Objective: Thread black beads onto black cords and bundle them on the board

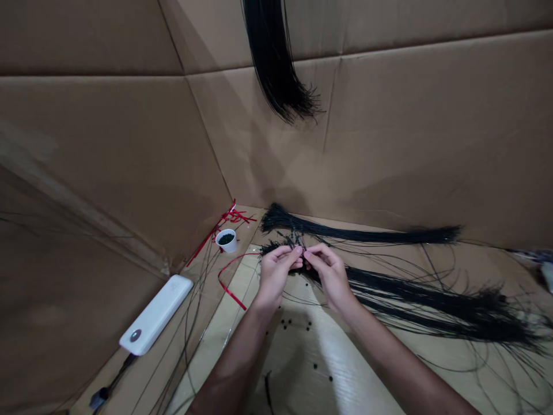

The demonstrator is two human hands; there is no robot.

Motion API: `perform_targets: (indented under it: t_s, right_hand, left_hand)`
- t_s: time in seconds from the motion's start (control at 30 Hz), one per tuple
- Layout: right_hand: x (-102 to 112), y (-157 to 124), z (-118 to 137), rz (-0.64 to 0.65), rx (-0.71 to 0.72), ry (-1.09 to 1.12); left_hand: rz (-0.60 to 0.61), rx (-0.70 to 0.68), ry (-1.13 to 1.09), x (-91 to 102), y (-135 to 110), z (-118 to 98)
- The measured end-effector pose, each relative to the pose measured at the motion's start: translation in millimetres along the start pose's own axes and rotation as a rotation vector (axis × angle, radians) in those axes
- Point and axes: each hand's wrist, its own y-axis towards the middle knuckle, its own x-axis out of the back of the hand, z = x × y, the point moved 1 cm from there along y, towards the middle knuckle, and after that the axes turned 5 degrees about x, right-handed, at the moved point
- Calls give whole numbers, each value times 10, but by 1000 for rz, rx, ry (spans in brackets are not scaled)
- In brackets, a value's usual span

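Note:
Close together near the middle of the view, my left hand [276,276] and my right hand [330,276] pinch with thumbs and fingers, their tips almost touching. Whatever sits between the fingertips is too small and dark to name. Both hands are over the knotted, tufted end of a bundle of thin black strands [410,294], which stretches off to the right. Behind it lies a second black bundle [367,231], its thick end at the left. Tiny black beads or pieces [330,378] are scattered on the pale board between my forearms.
A small white cup [231,246] holding dark bits stands left of my hands, beside red ribbon scraps [235,215]. A white power bank [159,314] with a cable lies farther left. Another black bundle [276,69] hangs above. Cardboard walls [410,132] enclose the left and back.

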Motion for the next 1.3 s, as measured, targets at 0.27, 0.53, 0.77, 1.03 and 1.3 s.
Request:
perform_targets:
  t_s: [0.27, 0.53, 0.77, 1.03, 1.3]
  right_hand:
    - [28, 27, 22, 58, 19, -77]
    - [42, 47, 10, 145, 57, -166]
    - [56, 68, 15, 177, 79, -205]
    - [27, 16, 1, 310, 12, -237]
    - [117, 79, 59, 310, 94, -401]
  left_hand:
    - [-25, -12, -65, 18, 32, 13]
    - [18, 0, -45, 23, 28, 6]
    - [49, 7, -43, 22, 38, 13]
    - [113, 42, 26, 53, 45, -39]
    - [85, -30, 406, 272, -62, -409]
